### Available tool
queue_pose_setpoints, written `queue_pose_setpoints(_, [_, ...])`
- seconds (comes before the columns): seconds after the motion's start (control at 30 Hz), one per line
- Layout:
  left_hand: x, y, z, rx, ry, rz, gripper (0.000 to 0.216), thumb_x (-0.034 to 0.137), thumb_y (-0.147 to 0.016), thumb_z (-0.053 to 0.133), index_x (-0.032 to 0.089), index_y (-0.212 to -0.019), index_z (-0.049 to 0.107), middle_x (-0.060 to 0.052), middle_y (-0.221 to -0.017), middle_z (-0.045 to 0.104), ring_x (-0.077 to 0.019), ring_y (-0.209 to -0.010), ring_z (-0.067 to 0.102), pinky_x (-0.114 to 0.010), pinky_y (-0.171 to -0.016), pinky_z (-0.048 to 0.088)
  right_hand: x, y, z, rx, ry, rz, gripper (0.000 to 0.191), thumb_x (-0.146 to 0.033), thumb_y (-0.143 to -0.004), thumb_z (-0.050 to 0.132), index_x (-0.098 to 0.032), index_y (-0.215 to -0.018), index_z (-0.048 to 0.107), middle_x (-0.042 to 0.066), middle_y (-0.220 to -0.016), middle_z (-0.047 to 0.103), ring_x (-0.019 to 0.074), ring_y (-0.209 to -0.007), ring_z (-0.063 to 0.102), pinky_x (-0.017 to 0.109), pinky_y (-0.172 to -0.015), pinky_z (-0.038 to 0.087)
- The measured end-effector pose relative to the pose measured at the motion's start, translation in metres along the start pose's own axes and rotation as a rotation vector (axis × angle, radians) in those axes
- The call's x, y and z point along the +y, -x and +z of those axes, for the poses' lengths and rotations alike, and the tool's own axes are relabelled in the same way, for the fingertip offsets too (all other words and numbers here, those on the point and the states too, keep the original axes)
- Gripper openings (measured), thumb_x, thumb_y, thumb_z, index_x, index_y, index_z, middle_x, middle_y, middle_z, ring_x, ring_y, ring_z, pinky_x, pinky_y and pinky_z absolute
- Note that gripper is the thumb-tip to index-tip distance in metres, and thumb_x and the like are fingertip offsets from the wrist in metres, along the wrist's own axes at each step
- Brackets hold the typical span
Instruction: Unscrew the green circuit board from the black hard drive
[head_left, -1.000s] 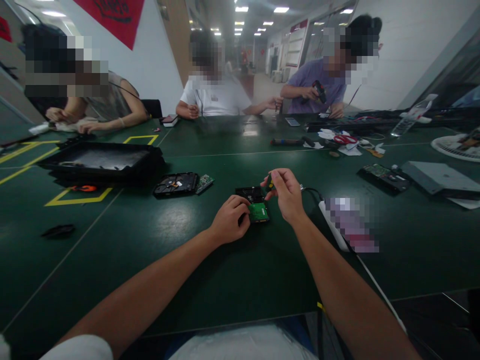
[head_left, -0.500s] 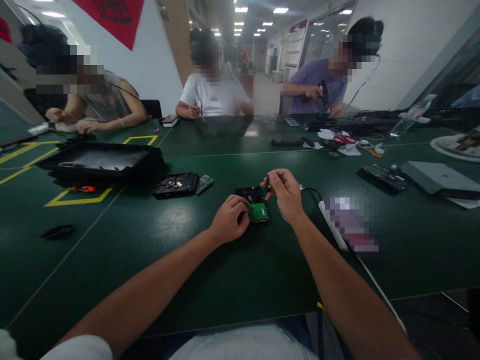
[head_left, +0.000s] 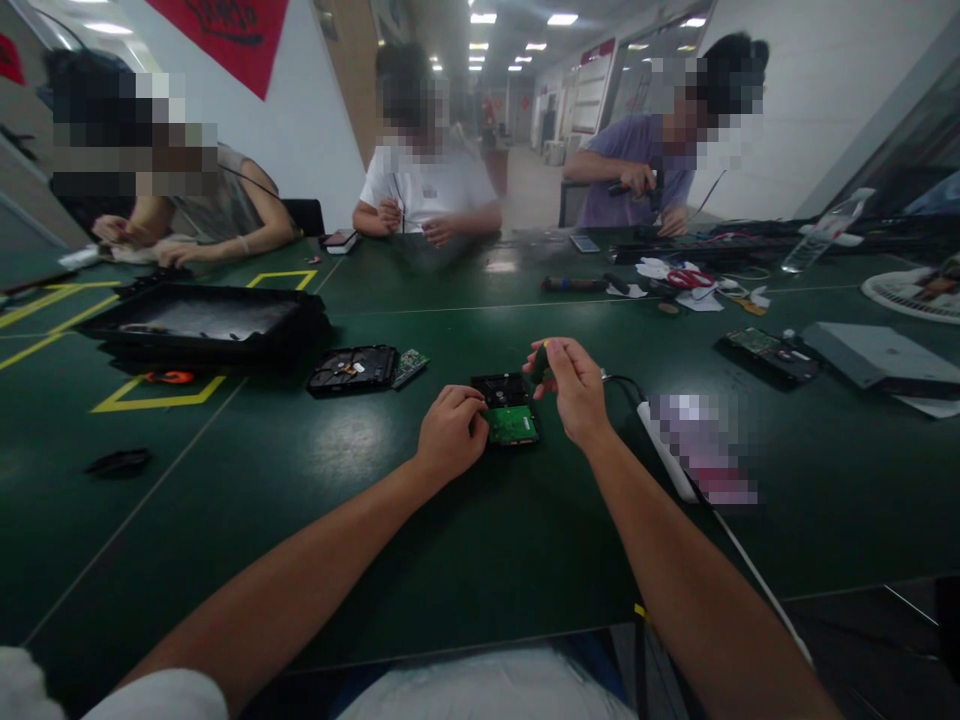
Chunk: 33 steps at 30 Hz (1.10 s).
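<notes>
A hard drive (head_left: 504, 388) lies on the green table in front of me, its green circuit board (head_left: 514, 425) facing up. My left hand (head_left: 452, 432) is closed at the drive's left edge, thumb and fingertips pinching it there. Just above the drive's right side, my right hand (head_left: 576, 392) pinches a small screwdriver (head_left: 541, 362) by its dark green handle with a yellow end. The screwdriver's tip is too small to make out.
An opened drive (head_left: 352, 370) and a loose circuit board (head_left: 411, 367) lie left, before stacked black trays (head_left: 202, 325). A white power strip (head_left: 666, 452) is right; another drive (head_left: 769, 357) and a grey metal case (head_left: 885, 357) lie farther right. Three people sit opposite.
My left hand has shifted slightly left, uncovering more of the circuit board. The screwdriver in my right hand has tilted, its handle showing more. Opposite, the person at right has turned a power tool.
</notes>
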<state>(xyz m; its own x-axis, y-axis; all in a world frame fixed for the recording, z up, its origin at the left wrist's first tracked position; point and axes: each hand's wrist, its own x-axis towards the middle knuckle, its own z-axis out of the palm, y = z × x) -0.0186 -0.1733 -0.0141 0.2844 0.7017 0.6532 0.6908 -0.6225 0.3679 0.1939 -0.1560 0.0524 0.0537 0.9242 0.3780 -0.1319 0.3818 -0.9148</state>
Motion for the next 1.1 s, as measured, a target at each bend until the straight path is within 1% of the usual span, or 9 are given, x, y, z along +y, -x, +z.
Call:
queue_pose_setpoints(0.23, [-0.002,0.000,0.001,-0.015,-0.006,-0.006,0.019,0.006,-0.085,0.060,0.020,-0.090,0.072,-0.009,-0.104,0.072,-0.0263,-0.105,0.066,-0.045,-0.092,0.061,-0.001,0.000,0.001,0.006,0.008,-0.006,0.038,-0.060,-0.097,0.067,-0.023,-0.104,0.072,0.004,-0.091,0.071,0.0162,-0.081,0.070,0.020,-0.048,0.054])
queue_pose_setpoints(0.43, [-0.003,0.001,0.002,-0.005,-0.016,-0.005,0.019,0.005,-0.085,0.060,0.020,-0.089,0.071,-0.009,-0.103,0.072,-0.0263,-0.104,0.066,-0.045,-0.092,0.060,0.000,0.000,0.001,0.001,0.011,0.004,0.039,-0.061,-0.096,0.068,-0.023,-0.104,0.072,0.004,-0.094,0.071,0.0173,-0.084,0.071,0.020,-0.048,0.054])
queue_pose_setpoints(0.63, [-0.001,0.000,0.000,-0.016,-0.002,-0.001,0.018,0.006,-0.086,0.059,0.020,-0.089,0.070,-0.009,-0.102,0.072,-0.0263,-0.104,0.066,-0.045,-0.091,0.060,-0.002,0.001,0.002,-0.003,0.009,0.006,0.040,-0.062,-0.095,0.068,-0.023,-0.104,0.072,0.004,-0.092,0.070,0.0168,-0.082,0.071,0.020,-0.048,0.054])
queue_pose_setpoints(0.73, [0.002,-0.002,-0.002,-0.046,0.048,0.043,0.021,0.007,-0.090,0.057,0.020,-0.098,0.072,-0.010,-0.108,0.072,-0.0260,-0.107,0.065,-0.046,-0.094,0.060,-0.001,0.001,0.002,-0.011,0.014,0.001,0.042,-0.063,-0.095,0.067,-0.023,-0.105,0.072,0.004,-0.093,0.070,0.0167,-0.083,0.071,0.020,-0.049,0.055])
queue_pose_setpoints(0.87, [0.009,-0.003,-0.005,-0.163,0.072,0.134,0.024,0.017,-0.096,0.058,0.021,-0.115,0.073,-0.012,-0.120,0.069,-0.0279,-0.116,0.063,-0.049,-0.101,0.057,-0.001,0.000,0.001,-0.010,0.014,0.000,0.043,-0.065,-0.094,0.067,-0.023,-0.105,0.072,0.004,-0.094,0.071,0.0166,-0.083,0.071,0.020,-0.049,0.054])
queue_pose_setpoints(0.97, [0.012,-0.003,-0.006,-0.219,0.042,0.133,0.027,0.027,-0.098,0.061,0.022,-0.122,0.072,-0.013,-0.121,0.068,-0.0304,-0.117,0.062,-0.053,-0.102,0.055,-0.002,0.001,0.002,-0.002,0.014,0.007,0.043,-0.065,-0.094,0.067,-0.023,-0.104,0.072,0.004,-0.093,0.071,0.0167,-0.082,0.071,0.020,-0.049,0.054])
queue_pose_setpoints(1.1, [0.012,-0.002,-0.006,-0.251,0.013,0.143,0.033,0.035,-0.100,0.062,0.022,-0.129,0.071,-0.013,-0.122,0.068,-0.0307,-0.116,0.062,-0.053,-0.102,0.054,-0.001,0.001,0.002,-0.004,0.010,0.010,0.044,-0.066,-0.094,0.068,-0.023,-0.104,0.072,0.003,-0.093,0.071,0.0165,-0.082,0.071,0.020,-0.049,0.054])
